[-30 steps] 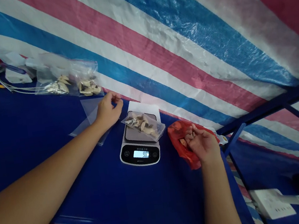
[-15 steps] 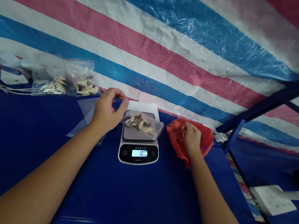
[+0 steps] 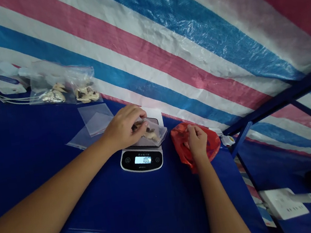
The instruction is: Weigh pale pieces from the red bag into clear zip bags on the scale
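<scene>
Left hand (image 3: pixel 124 128) presses zip bag (image 3: pixel 157 132); right hand (image 3: pixel 197 141) clutches red bag (image 3: pixel 181 143).

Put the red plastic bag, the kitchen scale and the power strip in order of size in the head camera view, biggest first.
1. Red plastic bag and kitchen scale: they look about equal, so unranked.
2. Power strip: looks smallest, though its different distance makes that unsure.
</scene>
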A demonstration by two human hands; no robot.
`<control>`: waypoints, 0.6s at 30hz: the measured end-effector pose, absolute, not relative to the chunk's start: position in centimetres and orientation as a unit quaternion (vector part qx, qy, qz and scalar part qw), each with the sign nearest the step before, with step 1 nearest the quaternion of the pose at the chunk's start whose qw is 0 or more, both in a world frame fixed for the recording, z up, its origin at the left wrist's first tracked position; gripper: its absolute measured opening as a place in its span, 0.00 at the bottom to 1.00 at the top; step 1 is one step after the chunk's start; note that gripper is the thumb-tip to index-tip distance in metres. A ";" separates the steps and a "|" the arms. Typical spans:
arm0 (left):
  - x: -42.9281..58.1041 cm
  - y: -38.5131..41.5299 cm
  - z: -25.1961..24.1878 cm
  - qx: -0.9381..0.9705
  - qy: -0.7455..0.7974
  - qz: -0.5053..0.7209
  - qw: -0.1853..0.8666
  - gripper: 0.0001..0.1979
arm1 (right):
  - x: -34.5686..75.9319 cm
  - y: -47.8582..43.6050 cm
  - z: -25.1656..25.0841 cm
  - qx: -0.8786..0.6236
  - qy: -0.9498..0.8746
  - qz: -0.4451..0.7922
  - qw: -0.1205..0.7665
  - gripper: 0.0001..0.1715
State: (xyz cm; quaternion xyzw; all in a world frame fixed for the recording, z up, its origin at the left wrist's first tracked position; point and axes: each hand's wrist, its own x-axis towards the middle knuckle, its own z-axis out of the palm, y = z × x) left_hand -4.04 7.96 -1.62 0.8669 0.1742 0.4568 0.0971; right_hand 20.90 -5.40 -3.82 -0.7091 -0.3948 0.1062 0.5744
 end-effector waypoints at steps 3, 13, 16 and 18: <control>-4.0 8.1 -1.8 0.868 0.183 0.450 0.104 0.03 | 19.7 -6.0 -2.5 -0.691 -0.459 0.151 0.538 0.18; -3.9 8.3 -2.0 0.870 0.175 0.449 0.104 0.02 | 17.9 -6.2 -2.5 -0.683 -0.573 0.148 0.429 0.15; -3.5 8.0 -2.3 0.889 0.161 0.412 0.118 0.03 | 17.0 -5.9 -2.6 -0.679 -0.605 0.151 0.388 0.16; -3.1 7.8 -2.7 0.906 0.152 0.377 0.116 0.05 | 16.2 -5.6 -2.7 -0.680 -0.621 0.144 0.363 0.16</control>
